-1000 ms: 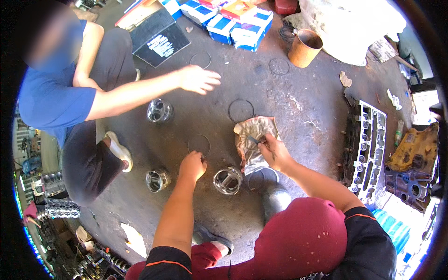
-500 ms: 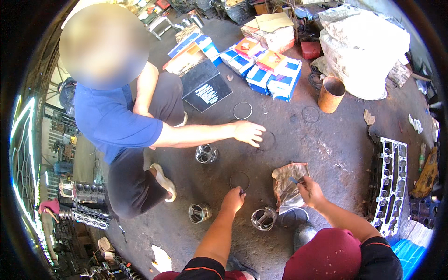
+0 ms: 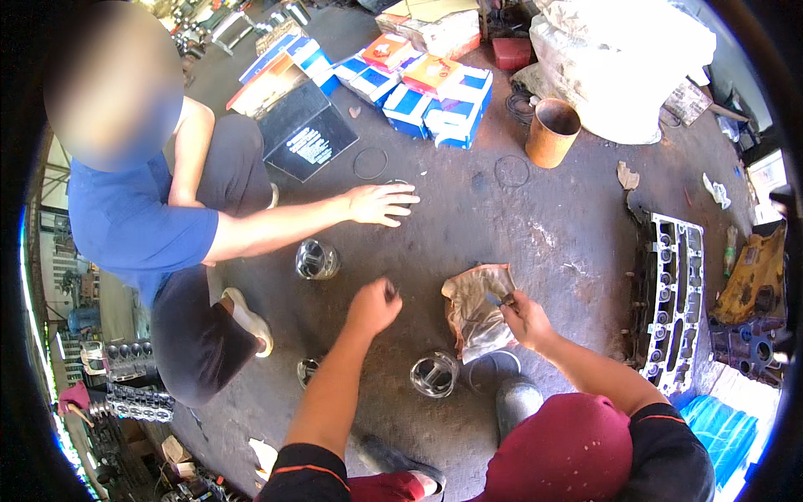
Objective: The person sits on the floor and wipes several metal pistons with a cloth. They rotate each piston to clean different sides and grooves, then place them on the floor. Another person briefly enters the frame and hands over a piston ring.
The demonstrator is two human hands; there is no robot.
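My left hand [image 3: 373, 309] is closed above the floor; a dark bit shows at its fingertips, too small to name. My right hand [image 3: 529, 322] pinches a thin bluish-grey strip, like a feeler gauge blade [image 3: 495, 299], over a crumpled, stained plastic wrapper [image 3: 481, 314]. Between my arms stands a shiny piston [image 3: 434, 375]. Another piston [image 3: 306, 370] is partly hidden by my left forearm, and a third piston [image 3: 316, 260] sits close to the co-worker. Thin rings [image 3: 512, 361] lie by my shoe [image 3: 519, 402]. The co-worker's spread hand [image 3: 382, 205] reaches over the floor near a ring.
The co-worker [image 3: 138, 226] squats at left. Blue-and-white boxes [image 3: 456, 109], a black box [image 3: 309, 138] and a rusty cylinder [image 3: 552, 134] stand beyond. More rings [image 3: 370, 163] lie on the floor. At right are a metal engine head [image 3: 676, 301] and a white sack [image 3: 619, 75].
The view has shifted, moving the scene leftward and up. My left hand has lifted away from where a thin ring lay. The co-worker's hand has drawn back left, fingers spread.
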